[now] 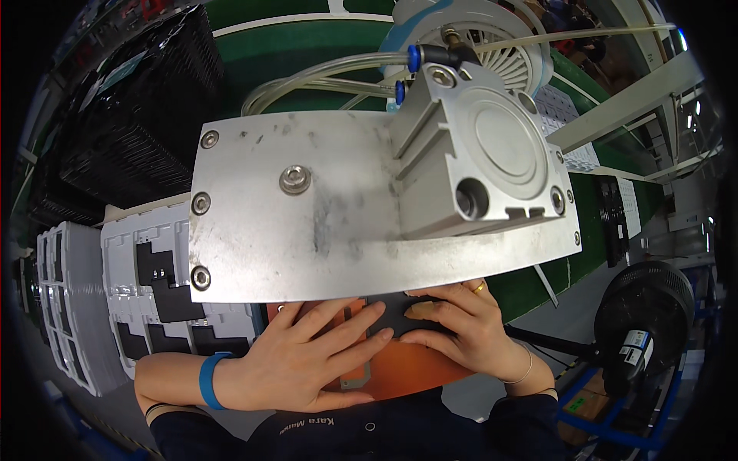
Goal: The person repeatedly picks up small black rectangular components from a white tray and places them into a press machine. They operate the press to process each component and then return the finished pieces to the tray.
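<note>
Fingers spread and flat, my left hand (311, 353) lies over an orange plate (415, 369) beneath a metal press head (346, 207). Its fingertips reach a dark grey flat piece (392, 313) on the plate. From the other side, my right hand (465, 326) rests its thumb and fingertips on that dark piece, thumb apart from the fingers. One right finger has a tan wrap (423, 310). The press head hides the far part of the plate and dark piece. A small metal-coloured inset (356, 376) shows beside my left thumb.
An air cylinder (477, 146) with clear hoses (330, 73) tops the press. White trays (123, 230) with black flat pieces (165, 280) stand at left, beside stacked trays (73, 307). Black crates (146, 107) are behind. A white fan (492, 46) sits at back, a black fan (642, 323) at right.
</note>
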`<state>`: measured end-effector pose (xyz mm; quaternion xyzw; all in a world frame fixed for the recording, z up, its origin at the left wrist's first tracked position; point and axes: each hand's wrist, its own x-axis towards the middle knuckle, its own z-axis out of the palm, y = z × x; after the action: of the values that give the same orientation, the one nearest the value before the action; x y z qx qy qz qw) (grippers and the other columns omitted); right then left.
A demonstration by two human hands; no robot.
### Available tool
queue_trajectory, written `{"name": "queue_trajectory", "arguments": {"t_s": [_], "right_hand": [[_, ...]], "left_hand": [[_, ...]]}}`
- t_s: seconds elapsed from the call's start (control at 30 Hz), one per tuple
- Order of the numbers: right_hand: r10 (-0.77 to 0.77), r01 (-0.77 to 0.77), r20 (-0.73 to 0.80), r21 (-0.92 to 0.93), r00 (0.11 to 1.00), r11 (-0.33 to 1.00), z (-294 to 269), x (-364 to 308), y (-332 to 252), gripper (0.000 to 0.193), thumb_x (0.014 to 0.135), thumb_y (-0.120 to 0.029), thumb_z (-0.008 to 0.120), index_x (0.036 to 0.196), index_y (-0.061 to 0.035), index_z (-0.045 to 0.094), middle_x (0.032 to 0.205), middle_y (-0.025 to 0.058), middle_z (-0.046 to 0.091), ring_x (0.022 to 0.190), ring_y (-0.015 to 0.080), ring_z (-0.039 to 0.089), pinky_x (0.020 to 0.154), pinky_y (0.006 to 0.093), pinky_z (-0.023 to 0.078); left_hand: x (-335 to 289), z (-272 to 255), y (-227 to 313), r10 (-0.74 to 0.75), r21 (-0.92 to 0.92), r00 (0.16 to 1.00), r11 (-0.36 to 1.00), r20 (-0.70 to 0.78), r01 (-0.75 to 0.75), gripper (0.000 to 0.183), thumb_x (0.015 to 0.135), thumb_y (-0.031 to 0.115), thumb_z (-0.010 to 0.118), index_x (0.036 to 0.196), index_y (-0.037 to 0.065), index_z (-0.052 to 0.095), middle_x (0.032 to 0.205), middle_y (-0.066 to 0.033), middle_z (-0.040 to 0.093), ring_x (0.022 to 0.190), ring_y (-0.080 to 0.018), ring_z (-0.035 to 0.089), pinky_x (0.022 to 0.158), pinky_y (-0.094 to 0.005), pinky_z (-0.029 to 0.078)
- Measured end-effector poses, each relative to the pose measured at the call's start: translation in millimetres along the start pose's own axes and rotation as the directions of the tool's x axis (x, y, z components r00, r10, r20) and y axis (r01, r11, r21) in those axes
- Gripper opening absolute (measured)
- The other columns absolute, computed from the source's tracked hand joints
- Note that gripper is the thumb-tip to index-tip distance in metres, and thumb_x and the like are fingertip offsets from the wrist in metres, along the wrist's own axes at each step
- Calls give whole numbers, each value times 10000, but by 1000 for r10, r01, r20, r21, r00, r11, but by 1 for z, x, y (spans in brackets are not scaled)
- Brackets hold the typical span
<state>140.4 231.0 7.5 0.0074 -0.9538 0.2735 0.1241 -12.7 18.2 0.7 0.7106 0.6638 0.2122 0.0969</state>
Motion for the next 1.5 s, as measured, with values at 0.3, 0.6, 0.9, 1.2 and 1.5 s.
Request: {"name": "queue_trajectory", "arguments": {"t_s": [0.3, 0.6, 0.9, 1.2, 1.5], "right_hand": [[-26, 25, -18, -23, 1000, 999, 3, -3, 2, 282, 713, -268, 828, 928, -144, 693, 984, 0, 638, 876, 195, 561, 814, 334, 401], [-36, 36, -18, -38, 999, 999, 5, -3, 1, 285, 718, -264, 829, 937, -142, 692, 907, -4, 626, 900, 194, 582, 812, 341, 425], [-33, 34, 42, -31, 999, 999, -2, -3, 0, 403, 663, -262, 869, 993, -64, 746, 1098, 87, 661, 1017, 278, 648, 886, 384, 507], [-25, 25, 30, -20, 999, 999, 0, -4, 1, 403, 667, -261, 870, 992, -61, 741, 1078, 86, 666, 1016, 278, 651, 878, 382, 513], [-26, 26, -29, 11, 999, 1000, 4, -3, 2, 252, 722, -249, 827, 887, -134, 674, 870, -15, 625, 828, 178, 565, 782, 317, 405]], "left_hand": [[-1, 2, 0, -17, -42, 1000, 999, -17, 16, 647, 813, 622, 634, 1287, 182, 627, 1391, -97, 529, 1182, -320, 476, 926, -460, 378], [-5, 2, 0, -28, -31, 999, 999, 42, 30, 648, 805, 621, 635, 1296, 197, 627, 1395, -88, 528, 1189, -316, 467, 980, -457, 340], [-4, 2, 0, -13, -43, 1000, 999, 20, 14, 617, 803, 584, 655, 1282, 196, 640, 1338, -102, 556, 1243, -342, 472, 1017, -461, 392], [-5, 3, 1, -23, -38, 999, 999, 32, 24, 631, 799, 596, 655, 1281, 189, 640, 1334, -95, 554, 1268, -351, 446, 1035, -510, 345], [-4, 3, 2, -38, -39, 999, 998, 20, 39, 632, 809, 607, 646, 1276, 181, 637, 1377, -92, 534, 1184, -321, 460, 1000, -487, 319]]}}
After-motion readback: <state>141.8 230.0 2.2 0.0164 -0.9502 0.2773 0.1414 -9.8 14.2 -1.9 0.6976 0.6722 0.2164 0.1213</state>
